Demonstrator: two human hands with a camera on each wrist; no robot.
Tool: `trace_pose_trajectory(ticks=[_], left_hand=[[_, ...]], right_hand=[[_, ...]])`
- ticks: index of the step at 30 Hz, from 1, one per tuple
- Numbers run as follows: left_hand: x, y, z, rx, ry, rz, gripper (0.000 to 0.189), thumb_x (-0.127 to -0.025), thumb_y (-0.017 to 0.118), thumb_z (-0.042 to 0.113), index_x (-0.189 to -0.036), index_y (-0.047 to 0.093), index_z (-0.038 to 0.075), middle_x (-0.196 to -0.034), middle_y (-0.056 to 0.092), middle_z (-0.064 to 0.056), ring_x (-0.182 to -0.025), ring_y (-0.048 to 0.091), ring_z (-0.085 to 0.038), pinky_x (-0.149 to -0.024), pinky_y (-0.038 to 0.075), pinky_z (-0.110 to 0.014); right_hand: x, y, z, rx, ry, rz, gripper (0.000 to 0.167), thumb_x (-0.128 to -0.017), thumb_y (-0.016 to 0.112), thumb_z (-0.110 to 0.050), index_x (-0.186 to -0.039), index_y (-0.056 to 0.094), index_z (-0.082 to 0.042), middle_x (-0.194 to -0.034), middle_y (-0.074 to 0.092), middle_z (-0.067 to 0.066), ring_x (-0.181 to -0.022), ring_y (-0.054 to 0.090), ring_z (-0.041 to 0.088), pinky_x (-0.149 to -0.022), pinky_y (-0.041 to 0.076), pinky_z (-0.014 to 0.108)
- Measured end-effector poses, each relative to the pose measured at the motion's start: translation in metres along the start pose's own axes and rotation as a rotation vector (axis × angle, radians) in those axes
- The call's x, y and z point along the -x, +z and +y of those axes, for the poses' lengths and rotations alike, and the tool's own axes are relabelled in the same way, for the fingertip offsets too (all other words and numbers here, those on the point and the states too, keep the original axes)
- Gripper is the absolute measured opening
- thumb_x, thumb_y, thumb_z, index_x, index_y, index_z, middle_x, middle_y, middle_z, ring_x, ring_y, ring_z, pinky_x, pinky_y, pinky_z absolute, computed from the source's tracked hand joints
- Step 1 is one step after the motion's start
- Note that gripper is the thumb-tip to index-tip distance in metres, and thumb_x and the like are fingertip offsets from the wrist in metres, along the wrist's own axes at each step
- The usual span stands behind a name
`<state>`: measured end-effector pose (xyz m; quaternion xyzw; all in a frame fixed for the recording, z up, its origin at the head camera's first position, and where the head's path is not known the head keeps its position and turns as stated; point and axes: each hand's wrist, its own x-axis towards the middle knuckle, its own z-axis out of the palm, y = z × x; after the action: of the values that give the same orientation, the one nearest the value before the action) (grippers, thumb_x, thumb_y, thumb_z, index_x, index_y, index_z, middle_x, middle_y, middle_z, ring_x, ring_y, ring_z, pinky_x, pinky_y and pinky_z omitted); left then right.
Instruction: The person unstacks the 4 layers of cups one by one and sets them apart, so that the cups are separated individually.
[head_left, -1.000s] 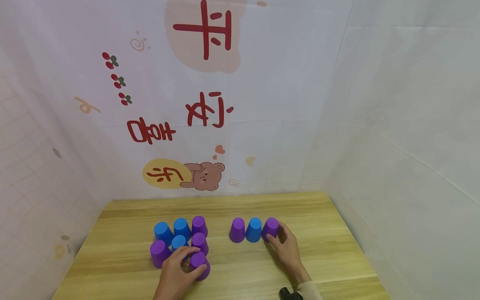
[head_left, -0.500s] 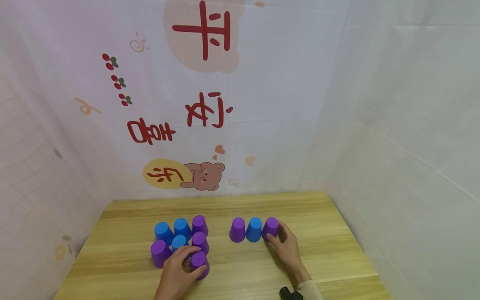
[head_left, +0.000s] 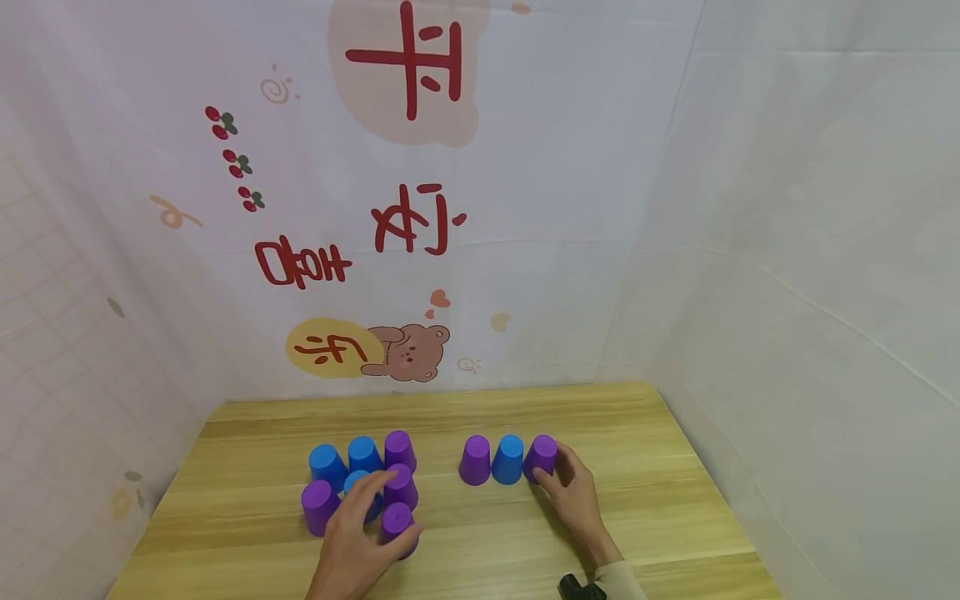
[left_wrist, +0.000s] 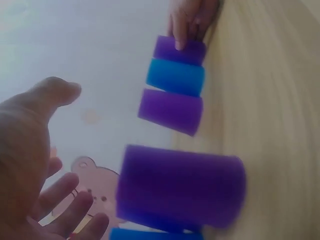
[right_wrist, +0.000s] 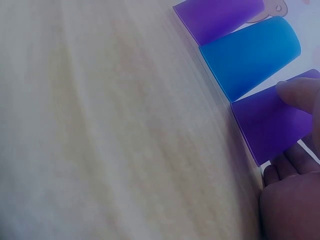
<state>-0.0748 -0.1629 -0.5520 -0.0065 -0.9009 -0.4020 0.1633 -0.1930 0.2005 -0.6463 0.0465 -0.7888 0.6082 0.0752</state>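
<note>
My left hand [head_left: 351, 537] has its thumb and fingers spread around a purple cup [head_left: 397, 520] at the front of the left group. In the left wrist view, open air shows between the fingers [left_wrist: 80, 205] and the large purple cup [left_wrist: 180, 185]. On the right, my right hand [head_left: 576, 500] holds the end purple cup [head_left: 542, 454] of a row, thumb on the near side and fingers behind it. Beside that one stand a blue cup [head_left: 507, 460] and another purple cup [head_left: 475, 460]. All of them are upside down on the table.
Behind and left of my left hand stand more upturned cups: a purple cup [head_left: 320, 507], a blue cup [head_left: 325, 465] and several others. The wooden table [head_left: 480, 558] meets a printed white cloth wall [head_left: 555, 317] at the back. A black object [head_left: 579, 588] sits by the right sleeve.
The left hand has loosened from the front purple cup; its fingers have lifted and spread away while the cup stays put. The right hand and its row have not moved.
</note>
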Motion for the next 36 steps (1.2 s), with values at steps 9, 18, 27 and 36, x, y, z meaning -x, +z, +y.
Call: trace_pose_trajectory(ticks=[9, 18, 27, 36], left_hand=[[-0.017, -0.004, 0.027, 0.103, 0.07, -0.09, 0.092, -0.083, 0.102, 0.045, -0.162, 0.056, 0.029, -0.165, 0.062, 0.0, -0.151, 0.063, -0.032, -0.117, 0.058, -0.067], [-0.042, 0.011, 0.054, 0.166, 0.197, -0.101, 0.089, -0.087, 0.099, 0.04, -0.163, 0.056, 0.026, -0.167, 0.062, -0.003, -0.154, 0.061, -0.036, -0.118, 0.057, -0.069], [-0.049, 0.04, 0.084, 0.306, 0.068, -0.126, 0.084, -0.092, 0.094, 0.042, -0.165, 0.054, 0.027, -0.172, 0.056, -0.004, -0.16, 0.053, -0.039, -0.125, 0.048, -0.076], [-0.048, 0.079, 0.095, 0.387, 0.009, -0.069, 0.076, -0.092, 0.093, 0.031, -0.16, 0.059, 0.028, -0.167, 0.06, -0.004, -0.156, 0.058, -0.037, -0.125, 0.049, -0.073]], right_hand=[[0.0, 0.0, 0.0, -0.002, 0.017, 0.0, 0.062, -0.101, 0.086, -0.013, -0.157, 0.061, -0.006, -0.16, 0.064, 0.028, -0.157, 0.059, 0.03, -0.123, 0.039, 0.009], [-0.001, -0.001, 0.001, 0.003, 0.002, 0.01, 0.059, -0.101, 0.085, -0.011, -0.156, 0.062, -0.007, -0.158, 0.067, 0.023, -0.157, 0.06, 0.035, -0.123, 0.041, 0.011], [-0.001, 0.0, 0.001, 0.006, -0.005, 0.01, 0.061, -0.101, 0.086, -0.012, -0.156, 0.062, -0.006, -0.159, 0.066, 0.025, -0.156, 0.06, 0.032, -0.122, 0.04, 0.01], [0.0, 0.0, -0.001, 0.006, -0.008, 0.008, 0.061, -0.102, 0.085, -0.013, -0.157, 0.061, -0.006, -0.16, 0.066, 0.021, -0.158, 0.056, 0.043, -0.126, 0.041, 0.015]])
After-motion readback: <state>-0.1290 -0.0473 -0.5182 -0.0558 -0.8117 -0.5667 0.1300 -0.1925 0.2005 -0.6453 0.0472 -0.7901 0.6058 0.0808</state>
